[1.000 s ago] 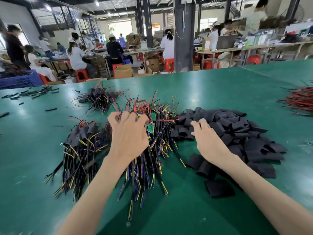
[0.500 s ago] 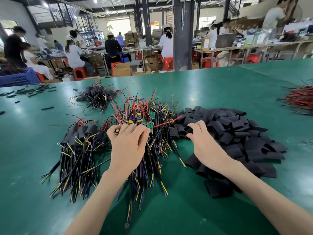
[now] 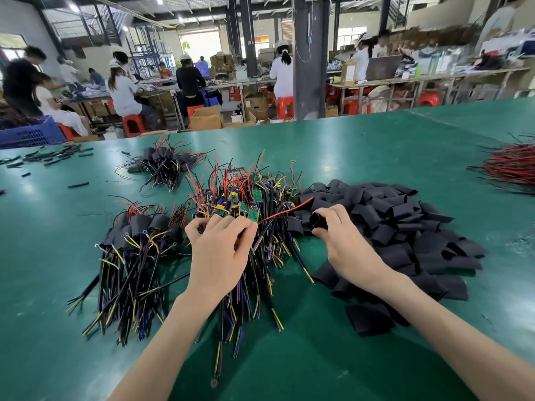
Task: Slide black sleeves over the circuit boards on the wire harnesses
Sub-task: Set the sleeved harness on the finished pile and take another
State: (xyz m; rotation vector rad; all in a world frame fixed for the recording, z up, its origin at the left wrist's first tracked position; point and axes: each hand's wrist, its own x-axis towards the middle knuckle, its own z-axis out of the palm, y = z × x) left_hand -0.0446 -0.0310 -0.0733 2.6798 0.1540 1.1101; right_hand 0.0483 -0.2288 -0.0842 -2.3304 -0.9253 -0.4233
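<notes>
Viewing from the head camera, looking down over a green table (image 3: 376, 146). Curling the left hand (image 3: 215, 256) into the harness heap (image 3: 260, 198) at the table's middle, fingers gripping one wire harness (image 3: 278, 214), with its green circuit board (image 3: 252, 214) showing just past the fingertips and a red lead trailing right. Pinching a single black sleeve (image 3: 317, 219) between thumb and fingers of the right hand (image 3: 344, 241), at the near-left edge of the sleeve pile (image 3: 405, 227), just beside the heap. Holding the two hands near each other, not touching. Lying left of the heap, a sleeved bundle (image 3: 136, 250) of harnesses; lying further back, a second sleeved bundle (image 3: 163, 164). Resting at the far right, a sheaf of red wires (image 3: 512, 169). Sitting on red stools beyond the table, other people working at benches.
</notes>
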